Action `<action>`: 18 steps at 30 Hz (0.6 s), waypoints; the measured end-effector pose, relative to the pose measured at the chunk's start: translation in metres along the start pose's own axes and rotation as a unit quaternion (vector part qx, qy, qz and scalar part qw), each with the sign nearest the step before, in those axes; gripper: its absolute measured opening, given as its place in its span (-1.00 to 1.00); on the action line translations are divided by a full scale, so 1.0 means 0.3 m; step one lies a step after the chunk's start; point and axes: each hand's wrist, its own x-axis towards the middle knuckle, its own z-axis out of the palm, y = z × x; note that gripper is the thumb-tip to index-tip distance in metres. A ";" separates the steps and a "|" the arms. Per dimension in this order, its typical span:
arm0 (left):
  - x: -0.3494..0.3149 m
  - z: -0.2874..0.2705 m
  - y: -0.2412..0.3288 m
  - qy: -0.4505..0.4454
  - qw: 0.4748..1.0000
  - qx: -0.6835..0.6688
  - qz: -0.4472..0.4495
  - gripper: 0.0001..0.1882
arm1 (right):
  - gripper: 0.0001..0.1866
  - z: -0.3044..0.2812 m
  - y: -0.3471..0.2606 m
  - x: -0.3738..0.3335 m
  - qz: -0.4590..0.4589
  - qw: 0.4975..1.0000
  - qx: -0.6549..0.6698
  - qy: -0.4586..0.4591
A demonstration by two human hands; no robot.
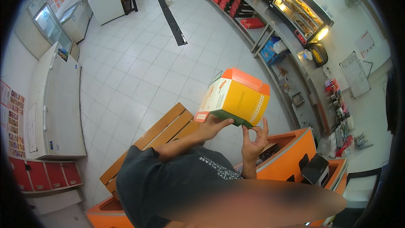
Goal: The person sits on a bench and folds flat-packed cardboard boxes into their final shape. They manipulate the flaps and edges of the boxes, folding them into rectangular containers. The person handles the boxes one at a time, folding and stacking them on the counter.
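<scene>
A cardboard carton point(242, 101) with yellow, orange, white and green panels is held up in front of me, tilted, above the floor. My left hand point(214, 126) grips its lower left side, with the thumb along the green lower edge and the other fingers partly hidden beneath. At the lower right corner, the thumb and a finger of my right hand point(254, 143) pinch the green edge, while another finger points upward. An orange flap stands out along the carton's far side. Its inside cannot be seen.
Below the carton are a slatted wooden bench point(147, 137) and an orange counter point(291, 147) with a black device point(315, 169). To the right, a steel worktop point(291, 52) carries a lit food warmer point(300, 12). A white chest freezer point(63, 105) stands at left; tiled floor point(135, 67) lies between.
</scene>
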 end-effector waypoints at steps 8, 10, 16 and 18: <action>-0.101 0.019 -0.003 -0.055 0.996 0.066 -0.022 -0.54 | -0.57 -0.051 -0.020 -0.029 -0.096 0.977 -0.185 -0.052; -0.096 0.014 -0.020 -0.050 0.994 0.089 -0.043 -0.53 | -0.63 -0.061 -0.014 -0.037 -0.094 0.969 -0.200 -0.107; -0.050 -0.002 -0.031 -0.012 0.999 0.000 -0.046 -0.58 | -0.65 -0.020 0.026 -0.081 -0.004 0.977 0.008 -0.213; -0.040 -0.024 -0.016 -0.043 0.998 -0.005 -0.053 -0.43 | -0.63 -0.020 0.018 -0.078 -0.035 0.974 -0.004 -0.225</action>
